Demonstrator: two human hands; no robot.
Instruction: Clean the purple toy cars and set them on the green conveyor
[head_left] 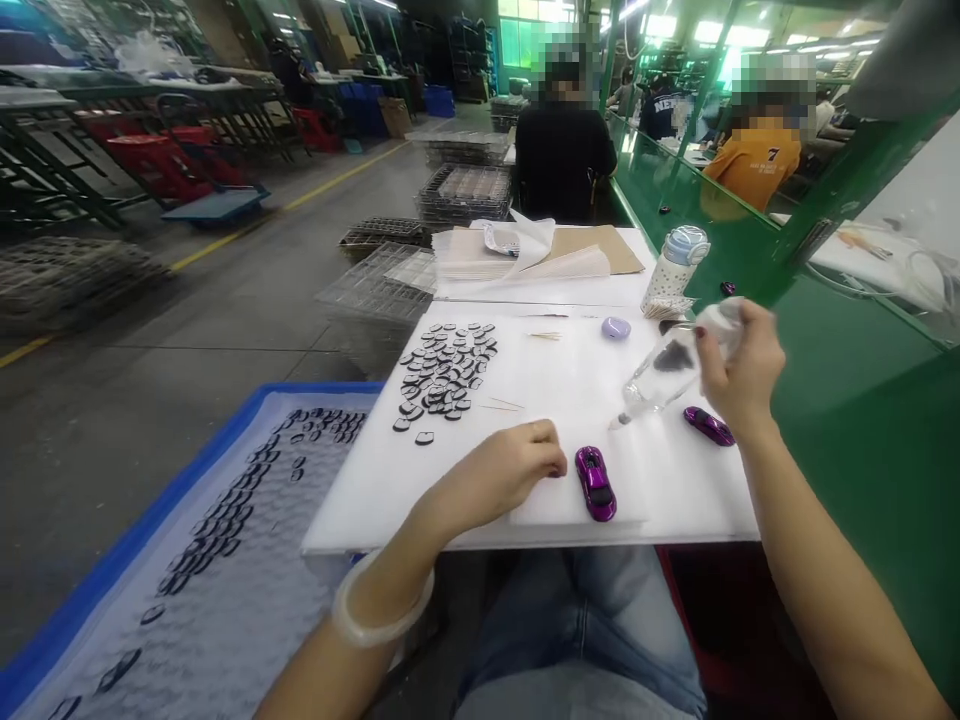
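Observation:
My right hand (750,370) is wrapped round a clear squeeze bottle (664,368), tilted with its nozzle pointing down and left over the white table. Something dark shows inside the bottle. My left hand (517,465) is closed, fingers curled together, just left of a shiny purple toy car (596,484); whether it pinches something small is hidden. That car lies on a white foam pad (544,500), and my left hand does not touch it. Another purple toy car (709,426) rests at the table's right, below the bottle.
Many small black-edged pieces (450,370) lie spread at the table's left, with thin sticks (544,336) nearby. A lilac oval case (616,328) and a dotted drinking bottle (675,265) stand farther back. A blue-rimmed tray (247,420) is at lower left; a green conveyor (840,400) runs along the right.

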